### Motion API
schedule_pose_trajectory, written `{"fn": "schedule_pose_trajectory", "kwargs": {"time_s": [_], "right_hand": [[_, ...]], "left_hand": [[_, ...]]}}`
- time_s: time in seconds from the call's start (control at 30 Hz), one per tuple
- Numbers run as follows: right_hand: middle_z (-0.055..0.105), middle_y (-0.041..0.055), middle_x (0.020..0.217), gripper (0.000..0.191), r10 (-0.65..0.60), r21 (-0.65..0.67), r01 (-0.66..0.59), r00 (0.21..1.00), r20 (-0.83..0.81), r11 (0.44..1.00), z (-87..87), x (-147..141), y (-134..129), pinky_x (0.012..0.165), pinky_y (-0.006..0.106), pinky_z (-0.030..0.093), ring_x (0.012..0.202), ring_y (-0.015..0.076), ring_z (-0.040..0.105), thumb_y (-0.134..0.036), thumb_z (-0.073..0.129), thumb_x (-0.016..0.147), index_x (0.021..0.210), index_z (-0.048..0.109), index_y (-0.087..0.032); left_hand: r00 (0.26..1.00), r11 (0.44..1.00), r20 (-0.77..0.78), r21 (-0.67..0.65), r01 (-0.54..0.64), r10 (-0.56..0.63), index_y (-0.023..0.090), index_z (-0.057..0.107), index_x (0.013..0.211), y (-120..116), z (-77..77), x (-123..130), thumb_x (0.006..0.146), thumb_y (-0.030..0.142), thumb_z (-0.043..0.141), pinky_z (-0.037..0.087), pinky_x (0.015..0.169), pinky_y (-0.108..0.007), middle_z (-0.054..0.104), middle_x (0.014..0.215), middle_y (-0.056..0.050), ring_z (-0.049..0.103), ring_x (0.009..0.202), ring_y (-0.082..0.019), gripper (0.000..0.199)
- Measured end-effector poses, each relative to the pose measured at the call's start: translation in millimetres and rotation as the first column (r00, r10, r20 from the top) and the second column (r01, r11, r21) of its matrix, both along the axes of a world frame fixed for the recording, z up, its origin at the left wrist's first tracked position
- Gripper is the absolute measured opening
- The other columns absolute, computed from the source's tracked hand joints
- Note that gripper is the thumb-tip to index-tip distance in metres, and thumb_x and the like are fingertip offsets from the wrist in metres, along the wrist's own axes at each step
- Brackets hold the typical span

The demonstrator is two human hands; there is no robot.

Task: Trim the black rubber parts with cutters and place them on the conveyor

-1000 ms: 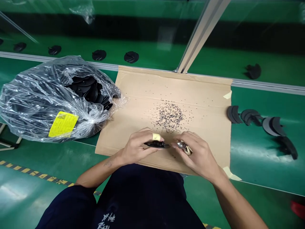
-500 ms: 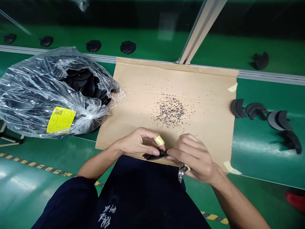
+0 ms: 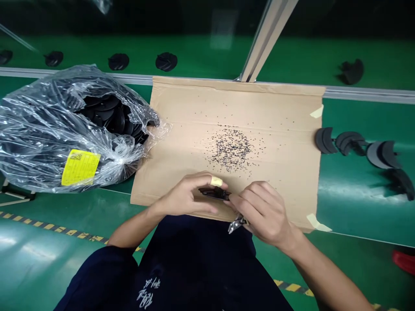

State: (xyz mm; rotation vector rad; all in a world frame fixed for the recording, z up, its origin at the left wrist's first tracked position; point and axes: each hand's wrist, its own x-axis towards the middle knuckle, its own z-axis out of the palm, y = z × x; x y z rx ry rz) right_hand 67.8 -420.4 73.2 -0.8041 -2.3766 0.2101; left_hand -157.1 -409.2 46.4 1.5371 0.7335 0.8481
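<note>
A small black curved part (image 3: pixel 212 193) is between my two hands, over the near edge of the cardboard sheet (image 3: pixel 181 103). My right hand (image 3: pixel 264 211) pinches the part's right end and also has metal pliers (image 3: pixel 236 224) tucked in its palm, jaws sticking out below. Thumb and fingers of my left hand (image 3: pixel 184 194) are apart around the part's left side; yellow tape wraps one fingertip, which is beside the part's upper edge. Many tiny black bits (image 3: pixel 231 149) lie scattered mid-cardboard.
On the left, a clear plastic bag (image 3: pixel 42 129) with a yellow label holds many black curved pieces. Several black parts (image 3: pixel 350 142) stand in a row at the right. More black pieces (image 3: pixel 166 61) lie beyond the metal rail (image 3: pixel 366 94), near an upright post (image 3: pixel 267 41).
The black part has been lifted slightly and turned. My left thumb has come off it, opening that hand. The pliers' jaws have swung to the left.
</note>
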Motion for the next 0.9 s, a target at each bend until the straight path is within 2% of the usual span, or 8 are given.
{"fn": "schedule_pose_trajectory", "kwargs": {"time_s": [0.07, 0.13, 0.23, 0.3, 0.37, 0.5, 0.67, 0.9], "right_hand": [[0.058, 0.0008, 0.067, 0.013, 0.04, -0.047, -0.04, 0.999, -0.006, 0.998, 4.5, -0.8, 1.3, 0.061, 0.033, 0.037, 0.063, 0.0158, 0.046, -0.009, 0.055, 0.095, 0.092, 0.063, -0.019], [0.058, 0.0007, 0.067, 0.009, 0.064, -0.13, -0.07, 0.997, -0.051, 0.989, 8.5, 1.4, 4.1, 0.062, 0.033, 0.037, 0.063, 0.0158, 0.048, -0.013, 0.056, 0.096, 0.094, 0.063, -0.019], [0.06, 0.0018, 0.069, 0.008, -0.03, -0.167, 0.032, 0.999, 0.015, 0.985, 11.2, 8.4, 11.4, 0.062, 0.034, 0.036, 0.063, 0.0169, 0.05, -0.016, 0.057, 0.096, 0.091, 0.062, -0.019], [0.061, 0.0033, 0.07, 0.014, -0.111, -0.097, 0.128, 0.979, 0.17, 0.987, 9.9, 11.6, 16.4, 0.062, 0.035, 0.035, 0.063, 0.0184, 0.05, -0.013, 0.053, 0.096, 0.086, 0.061, -0.019], [0.062, 0.0045, 0.071, 0.018, -0.14, -0.036, 0.157, 0.943, 0.301, 0.987, 7.1, 11.7, 19.8, 0.062, 0.036, 0.035, 0.063, 0.0198, 0.049, -0.009, 0.05, 0.093, 0.083, 0.061, -0.019], [0.063, 0.0051, 0.073, 0.018, -0.114, -0.039, 0.138, 0.918, 0.379, 0.99, 1.9, 7.5, 22.8, 0.062, 0.034, 0.035, 0.065, 0.0197, 0.051, -0.004, 0.051, 0.085, 0.082, 0.061, -0.018], [0.065, 0.0055, 0.073, 0.016, -0.085, -0.056, 0.113, 0.928, 0.363, 0.992, 0.9, 6.9, 27.1, 0.062, 0.033, 0.036, 0.065, 0.0196, 0.054, -0.006, 0.051, 0.088, 0.082, 0.06, -0.018], [0.062, 0.0049, 0.065, 0.02, -0.064, 0.017, 0.063, 0.887, 0.458, 0.998, -2.5, 8.9, 34.1, 0.057, 0.032, 0.034, 0.055, 0.0185, 0.051, -0.001, 0.048, 0.084, 0.077, 0.057, -0.018]], "left_hand": [[0.989, 0.974, -0.056, 0.19, -0.121, 0.133, 0.016, 0.073, 0.109, -6.3, -1.0, 3.3, 0.089, 0.025, 0.074, 0.059, 0.087, -0.031, 0.076, 0.102, -0.011, 0.072, 0.097, -0.019, 0.023], [0.979, 0.941, -0.037, 0.284, -0.183, 0.201, 0.016, 0.074, 0.106, -9.8, -2.3, 5.3, 0.092, 0.019, 0.069, 0.059, 0.085, -0.03, 0.076, 0.099, -0.01, 0.071, 0.094, -0.017, 0.016], [0.97, 0.927, -0.01, 0.295, -0.23, 0.244, 0.016, 0.074, 0.107, -10.3, -3.6, 4.8, 0.091, 0.02, 0.071, 0.059, 0.084, -0.03, 0.076, 0.099, -0.01, 0.072, 0.094, -0.017, 0.017], [0.969, 0.925, -0.016, 0.3, -0.232, 0.248, 0.016, 0.074, 0.108, -9.4, -3.8, 3.9, 0.09, 0.02, 0.072, 0.059, 0.083, -0.03, 0.076, 0.098, -0.01, 0.071, 0.092, -0.017, 0.018], [0.971, 0.925, -0.022, 0.31, -0.219, 0.238, 0.016, 0.074, 0.108, -8.9, -3.3, 4.2, 0.088, 0.02, 0.074, 0.059, 0.081, -0.029, 0.076, 0.097, -0.01, 0.071, 0.09, -0.017, 0.02], [0.964, 0.915, -0.039, 0.327, -0.236, 0.263, 0.014, 0.074, 0.107, -9.1, -1.5, 8.1, 0.085, 0.022, 0.078, 0.059, 0.077, -0.026, 0.075, 0.095, -0.009, 0.07, 0.086, -0.015, 0.024], [0.959, 0.9, -0.047, 0.362, -0.244, 0.279, 0.013, 0.074, 0.108, -7.7, -1.0, 11.3, 0.086, 0.022, 0.077, 0.06, 0.078, -0.025, 0.075, 0.093, -0.009, 0.07, 0.085, -0.014, 0.023], [0.949, 0.878, -0.069, 0.403, -0.257, 0.309, 0.013, 0.074, 0.108, -5.1, -6.4, 12.1, 0.085, 0.02, 0.078, 0.06, 0.075, -0.026, 0.075, 0.092, -0.009, 0.07, 0.082, -0.014, 0.025]]}}
